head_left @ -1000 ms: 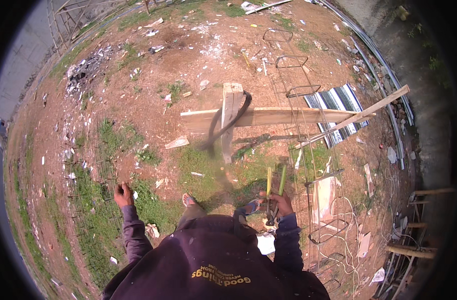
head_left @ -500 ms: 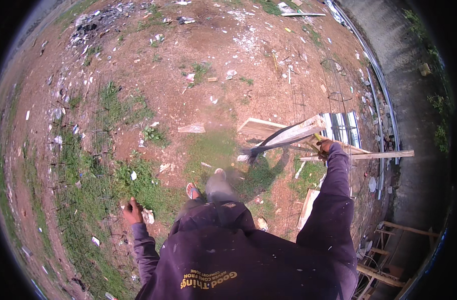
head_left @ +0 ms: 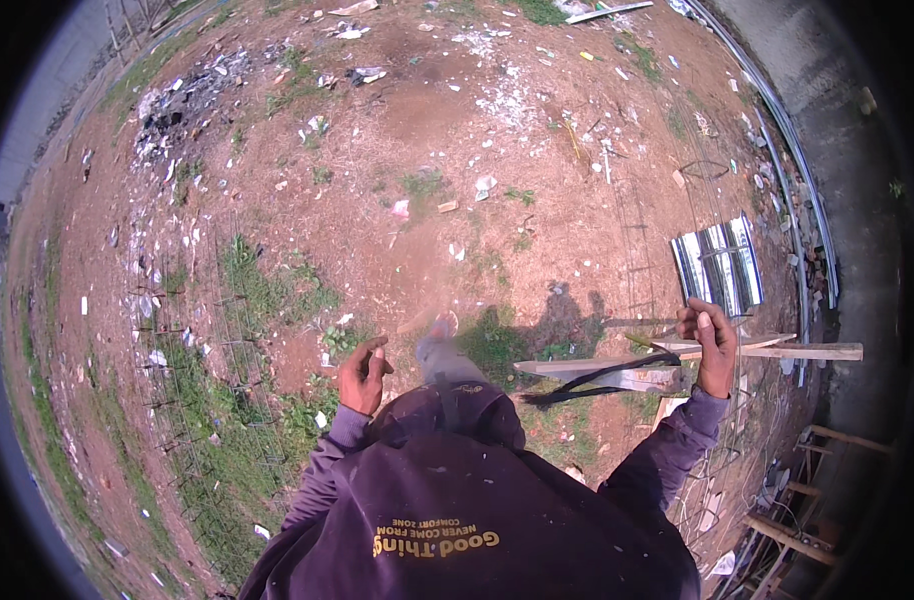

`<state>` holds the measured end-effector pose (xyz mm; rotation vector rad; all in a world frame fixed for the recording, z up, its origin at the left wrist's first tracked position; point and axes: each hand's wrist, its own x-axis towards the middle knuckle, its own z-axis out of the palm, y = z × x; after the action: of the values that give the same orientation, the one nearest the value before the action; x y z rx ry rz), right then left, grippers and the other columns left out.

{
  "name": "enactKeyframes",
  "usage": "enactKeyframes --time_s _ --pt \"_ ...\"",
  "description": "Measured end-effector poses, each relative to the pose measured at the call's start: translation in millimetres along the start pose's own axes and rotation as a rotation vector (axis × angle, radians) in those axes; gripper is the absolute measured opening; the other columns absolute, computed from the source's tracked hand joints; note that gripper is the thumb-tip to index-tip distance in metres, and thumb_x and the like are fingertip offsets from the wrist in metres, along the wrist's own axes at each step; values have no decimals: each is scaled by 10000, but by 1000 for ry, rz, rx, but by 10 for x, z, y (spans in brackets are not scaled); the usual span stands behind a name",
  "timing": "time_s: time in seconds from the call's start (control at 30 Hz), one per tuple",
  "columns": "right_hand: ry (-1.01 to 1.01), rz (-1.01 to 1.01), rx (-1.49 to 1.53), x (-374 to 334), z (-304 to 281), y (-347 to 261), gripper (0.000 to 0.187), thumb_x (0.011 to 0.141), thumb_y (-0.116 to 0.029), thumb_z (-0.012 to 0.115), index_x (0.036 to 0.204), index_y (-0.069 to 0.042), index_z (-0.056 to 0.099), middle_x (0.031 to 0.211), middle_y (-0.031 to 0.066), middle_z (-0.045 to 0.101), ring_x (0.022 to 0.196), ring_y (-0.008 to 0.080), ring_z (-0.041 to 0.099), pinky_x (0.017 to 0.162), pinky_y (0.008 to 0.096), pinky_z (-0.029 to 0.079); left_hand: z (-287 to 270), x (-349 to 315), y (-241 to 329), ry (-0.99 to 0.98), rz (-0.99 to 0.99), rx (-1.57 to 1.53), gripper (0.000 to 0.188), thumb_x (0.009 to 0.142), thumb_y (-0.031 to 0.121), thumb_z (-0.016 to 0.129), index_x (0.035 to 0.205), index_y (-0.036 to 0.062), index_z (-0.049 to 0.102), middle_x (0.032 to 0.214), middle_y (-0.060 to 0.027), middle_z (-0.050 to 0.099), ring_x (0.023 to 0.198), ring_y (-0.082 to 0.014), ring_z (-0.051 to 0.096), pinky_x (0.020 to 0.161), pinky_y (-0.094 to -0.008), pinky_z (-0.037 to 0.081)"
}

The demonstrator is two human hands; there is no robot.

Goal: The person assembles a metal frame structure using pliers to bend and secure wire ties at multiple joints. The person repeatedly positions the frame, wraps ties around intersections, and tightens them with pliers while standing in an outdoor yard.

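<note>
My left hand (head_left: pixel 362 375) hangs in front of my body at left, fingers loosely bent and thumb apart, with nothing in it. My right hand (head_left: pixel 713 347) is raised at the right, loosely curled and holding nothing that I can see. Beside it lies a wooden board (head_left: pixel 657 380) with a dark strap-like strip (head_left: pixel 592 381) across it. A small yellow thing (head_left: pixel 639 341) rests by the wood, too small to name. A longer timber (head_left: pixel 817 351) extends to the right past my hand, partly hidden by it.
A shiny corrugated metal sheet (head_left: pixel 717 265) lies beyond my right hand. Long metal pipes (head_left: pixel 792 190) run along the concrete wall (head_left: pixel 857 200). Rebar cages (head_left: pixel 207 380) lie in grass at left. Litter dots the dirt, and wooden frames (head_left: pixel 792 540) stand at lower right.
My right hand has let go of the wood and strip, which now lie lower and nearer me. My left hand has moved up and right, and the view has shifted forward.
</note>
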<state>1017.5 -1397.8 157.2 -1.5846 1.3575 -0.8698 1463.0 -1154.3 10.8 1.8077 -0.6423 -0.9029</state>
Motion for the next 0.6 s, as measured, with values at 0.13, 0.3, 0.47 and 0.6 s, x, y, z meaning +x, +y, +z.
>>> enactKeyframes --time_s 0.13,0.3,0.47,0.6 --pt "-445 178 529 149 1373 -369 649 957 -536 496 1233 45 580 1004 150 681 899 222 659 830 338 512 397 803 921 -342 211 158 191 942 159 552 991 -4 638 719 -112 631 640 -194 615 630 -314 490" --pt "-507 422 1039 484 2627 -90 836 890 -507 631 1469 -9 290 1278 192 562 1138 255 580 894 360 502 1106 1346 1563 -736 754 315 160 868 168 608 875 8 620 726 -153 590 727 -332 609 685 -384 499" --pt "197 539 1106 942 2564 242 510 983 -308 551 1418 -94 392 938 47 604 831 151 618 796 313 521 1689 1808 1639 -1138 771 329 180 846 206 625 785 37 611 720 -129 599 740 -324 615 679 -437 493" --pt "929 515 976 1484 1998 274 398 1003 -244 519 1351 -63 455 720 -16 461 519 68 373 488 234 379 2044 2364 1688 -1542 821 329 207 845 239 629 758 52 610 728 -134 613 738 -321 624 656 -451 490"
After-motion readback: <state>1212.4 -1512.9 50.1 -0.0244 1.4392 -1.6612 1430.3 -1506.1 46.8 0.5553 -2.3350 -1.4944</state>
